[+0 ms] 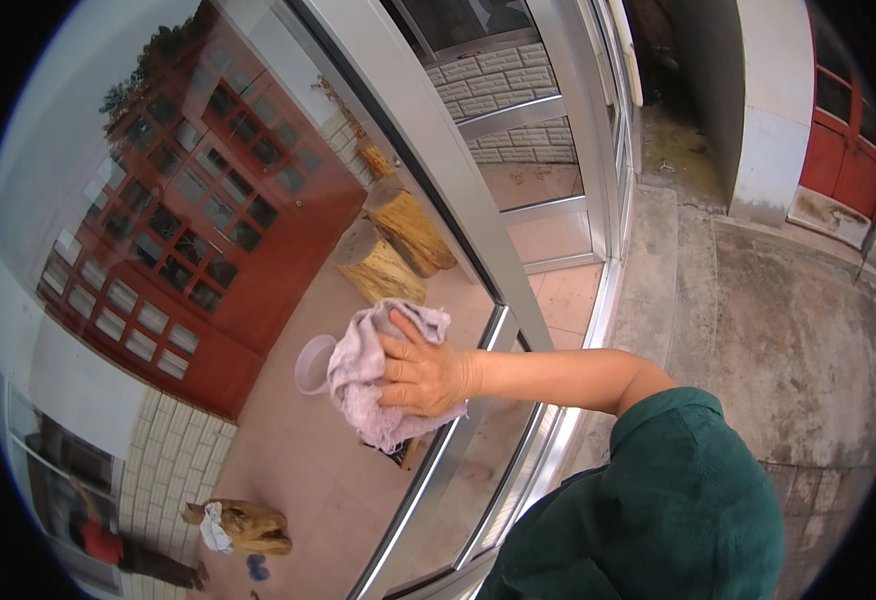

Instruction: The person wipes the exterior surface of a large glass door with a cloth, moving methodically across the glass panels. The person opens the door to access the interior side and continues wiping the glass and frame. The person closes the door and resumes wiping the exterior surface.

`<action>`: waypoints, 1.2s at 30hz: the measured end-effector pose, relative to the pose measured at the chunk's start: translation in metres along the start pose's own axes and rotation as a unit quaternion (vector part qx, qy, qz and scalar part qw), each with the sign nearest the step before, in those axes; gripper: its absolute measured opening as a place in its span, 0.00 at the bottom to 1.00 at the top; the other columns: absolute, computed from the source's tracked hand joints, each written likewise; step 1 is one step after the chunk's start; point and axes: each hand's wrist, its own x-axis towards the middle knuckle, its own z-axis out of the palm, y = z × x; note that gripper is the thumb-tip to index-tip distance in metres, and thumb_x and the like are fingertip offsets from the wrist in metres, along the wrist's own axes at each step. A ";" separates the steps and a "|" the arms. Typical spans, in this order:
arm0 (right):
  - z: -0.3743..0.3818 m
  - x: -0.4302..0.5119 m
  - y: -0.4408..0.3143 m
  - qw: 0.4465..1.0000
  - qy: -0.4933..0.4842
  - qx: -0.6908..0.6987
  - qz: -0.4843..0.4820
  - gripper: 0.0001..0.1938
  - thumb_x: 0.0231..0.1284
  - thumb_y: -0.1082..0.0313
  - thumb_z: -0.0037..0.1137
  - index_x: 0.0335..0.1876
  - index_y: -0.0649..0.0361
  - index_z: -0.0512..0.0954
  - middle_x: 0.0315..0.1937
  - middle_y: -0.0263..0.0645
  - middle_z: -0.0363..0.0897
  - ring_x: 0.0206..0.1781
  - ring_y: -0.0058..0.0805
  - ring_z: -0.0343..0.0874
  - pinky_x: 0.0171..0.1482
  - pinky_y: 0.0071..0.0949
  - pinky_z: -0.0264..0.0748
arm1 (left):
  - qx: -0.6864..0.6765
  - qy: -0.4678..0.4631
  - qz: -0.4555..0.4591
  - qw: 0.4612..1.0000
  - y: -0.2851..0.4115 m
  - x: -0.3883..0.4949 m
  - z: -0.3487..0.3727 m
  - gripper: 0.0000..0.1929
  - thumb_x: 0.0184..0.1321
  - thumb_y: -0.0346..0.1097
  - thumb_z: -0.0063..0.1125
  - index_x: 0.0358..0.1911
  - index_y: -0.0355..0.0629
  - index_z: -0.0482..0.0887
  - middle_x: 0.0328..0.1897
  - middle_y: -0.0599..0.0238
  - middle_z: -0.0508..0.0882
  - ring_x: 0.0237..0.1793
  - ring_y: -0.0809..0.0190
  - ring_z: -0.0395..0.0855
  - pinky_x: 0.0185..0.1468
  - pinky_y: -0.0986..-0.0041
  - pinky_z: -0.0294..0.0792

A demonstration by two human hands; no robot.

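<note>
My right hand point(424, 375) presses a crumpled pinkish-lilac cloth point(359, 360) against the glass pane point(438, 292) of an aluminium-framed door, its fingers spread over the cloth. Just beyond the cloth, through the glass, a pale purple plastic basin point(315, 365) stands on the tiled floor. The metal door frame point(438, 127) runs diagonally past the hand, with a cross rail point(445, 457) beneath it. My left hand is out of view.
Behind the glass are log stumps point(380, 262), a carved wood piece point(246, 525) with a white cloth point(215, 527) on it, and red panelled doors point(258, 285). A person in a red top point(101, 541) is at the lower left. Concrete ground point(798, 360) lies to the right.
</note>
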 end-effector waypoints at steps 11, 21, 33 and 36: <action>-0.078 -0.220 0.064 0.990 -0.119 0.070 0.027 0.16 0.57 0.66 0.55 0.51 0.47 0.78 0.57 0.40 0.74 0.55 0.37 0.73 0.48 0.35 0.72 | -0.524 -0.287 0.240 0.765 0.328 -0.108 0.007 0.27 0.61 0.22 0.46 0.66 0.46 0.67 0.69 0.45 0.69 0.68 0.35 0.67 0.68 0.45 0.60; -0.309 -0.525 0.102 0.476 -0.162 0.185 0.844 0.18 0.65 0.65 0.52 0.60 0.49 0.77 0.50 0.44 0.81 0.48 0.43 0.81 0.52 0.37 0.78 | -0.280 -0.293 0.150 0.902 0.512 -0.138 0.001 0.18 0.59 0.20 0.50 0.54 0.39 0.76 0.52 0.53 0.78 0.56 0.46 0.73 0.68 0.46 0.54; -0.292 -0.549 0.231 0.338 0.043 0.468 0.816 0.18 0.55 0.54 0.52 0.45 0.55 0.68 0.36 0.35 0.69 0.38 0.30 0.69 0.43 0.31 0.69 | -0.170 -0.371 -0.059 0.911 0.556 -0.130 -0.033 0.20 0.57 0.14 0.49 0.51 0.44 0.78 0.63 0.51 0.71 0.63 0.38 0.66 0.61 0.50 0.60; -0.273 -0.531 0.256 0.500 -0.059 0.376 0.778 0.41 0.28 0.53 0.76 0.46 0.60 0.59 0.37 0.35 0.59 0.41 0.31 0.61 0.50 0.28 0.63 | -0.225 -0.452 0.025 0.863 0.564 -0.154 -0.072 0.18 0.64 0.26 0.50 0.58 0.42 0.75 0.63 0.43 0.74 0.64 0.38 0.71 0.60 0.51 0.66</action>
